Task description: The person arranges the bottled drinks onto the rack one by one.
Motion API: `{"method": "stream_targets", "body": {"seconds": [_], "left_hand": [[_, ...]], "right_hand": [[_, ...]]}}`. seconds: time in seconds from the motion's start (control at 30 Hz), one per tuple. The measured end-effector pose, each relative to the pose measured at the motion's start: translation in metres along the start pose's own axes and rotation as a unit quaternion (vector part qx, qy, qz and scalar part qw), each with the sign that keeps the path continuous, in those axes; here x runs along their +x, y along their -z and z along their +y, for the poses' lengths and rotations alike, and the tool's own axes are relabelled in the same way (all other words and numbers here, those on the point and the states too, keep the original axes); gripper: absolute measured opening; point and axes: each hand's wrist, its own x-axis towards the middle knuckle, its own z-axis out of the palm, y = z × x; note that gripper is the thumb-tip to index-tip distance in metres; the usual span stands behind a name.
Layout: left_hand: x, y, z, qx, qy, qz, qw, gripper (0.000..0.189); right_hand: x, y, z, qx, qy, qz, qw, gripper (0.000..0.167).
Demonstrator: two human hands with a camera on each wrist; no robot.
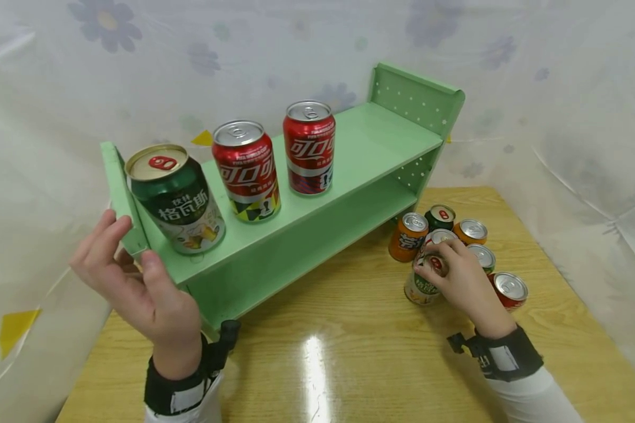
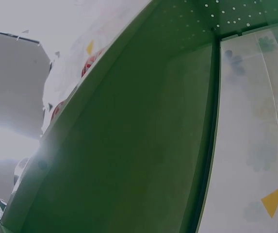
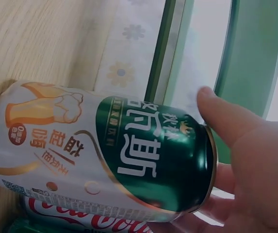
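On the right of the head view, my right hand (image 1: 463,285) grips a green-and-white drink can (image 1: 419,289) by its top rim, from above. The right wrist view shows this can (image 3: 56,141) large, with the thumb on one side of the rim and fingers on the other; its base is at the wooden table. My left hand (image 1: 143,288) is at the left end panel of a green shelf (image 1: 402,129), fingers loosely bent, holding no can. Beside it on the top board stand another green-and-white can (image 1: 182,202) and two red cola cans (image 1: 249,176).
Several cans cluster around the right hand on the wooden table (image 1: 349,341), among them an orange can (image 1: 406,241) and a red can (image 1: 510,289). The shelf's lower board (image 1: 296,241) lies under the top one. A flowered plastic sheet (image 1: 296,47) hangs behind.
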Motion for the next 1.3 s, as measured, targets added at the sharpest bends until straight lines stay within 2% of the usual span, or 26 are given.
{"method": "stream_targets", "body": {"seconds": [0.17,0.4,0.7,1.3], "left_hand": [[-0.0001,-0.0005,-0.0002,0.000,-0.002,-0.003,1.0000,0.033],[0.0000,-0.0008,-0.0001,0.002,-0.001,-0.004,1.0000,0.033],[-0.0002,-0.0010,0.0004,0.003,0.000,-0.002,1.0000,0.032],[-0.0002,-0.0007,0.0003,0.001,-0.005,0.006,1.0000,0.033]], "right_hand": [[-0.0022,-0.0021,0.0006,-0.032,0.015,-0.027,0.9990,0.053],[-0.0041,-0.0048,0.0008,-0.055,0.063,-0.005,0.9965,0.064],[-0.0078,-0.0054,0.0018,-0.021,0.017,-0.087,0.9959,0.077],[-0.0065,-0.0048,0.0021,-0.004,-0.013,-0.075,0.9970,0.076]]}}
